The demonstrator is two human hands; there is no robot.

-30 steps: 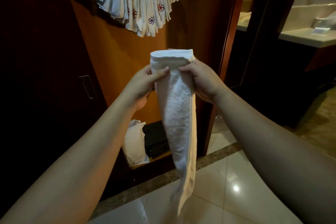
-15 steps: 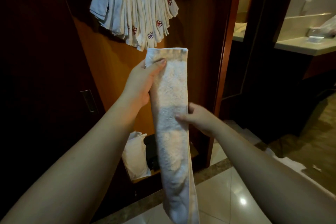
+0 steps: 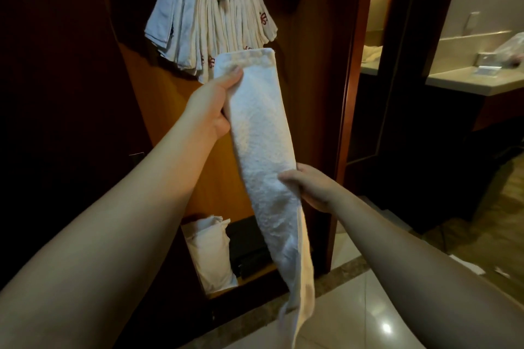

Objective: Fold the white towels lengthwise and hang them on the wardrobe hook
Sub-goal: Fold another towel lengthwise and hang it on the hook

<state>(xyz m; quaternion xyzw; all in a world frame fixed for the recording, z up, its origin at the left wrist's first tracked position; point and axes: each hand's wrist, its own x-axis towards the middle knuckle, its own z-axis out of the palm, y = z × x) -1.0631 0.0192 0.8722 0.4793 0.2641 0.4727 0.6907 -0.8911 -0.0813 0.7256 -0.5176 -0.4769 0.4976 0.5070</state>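
Note:
A white towel (image 3: 261, 133) folded into a long narrow strip hangs slanting in front of me. My left hand (image 3: 211, 105) pinches its top end, thumb on the front face. Lower down, my right hand (image 3: 309, 187) grips the strip at its middle from the right edge. The tail of the strip dangles toward the floor. Above it, several folded white towels (image 3: 209, 22) with small red flower marks are draped over the wardrobe hook, which is mostly hidden under them.
The towels hang inside an open wooden wardrobe (image 3: 309, 93). On its bottom shelf stand a white bag (image 3: 211, 255) and a black box (image 3: 249, 246). A glossy tiled floor (image 3: 368, 320) lies below. To the right, a doorway shows a pale counter (image 3: 476, 81).
My right hand slid from the towel's top down to its middle. My left hand lifted the top end closer to the hanging towels. The view tilted upward.

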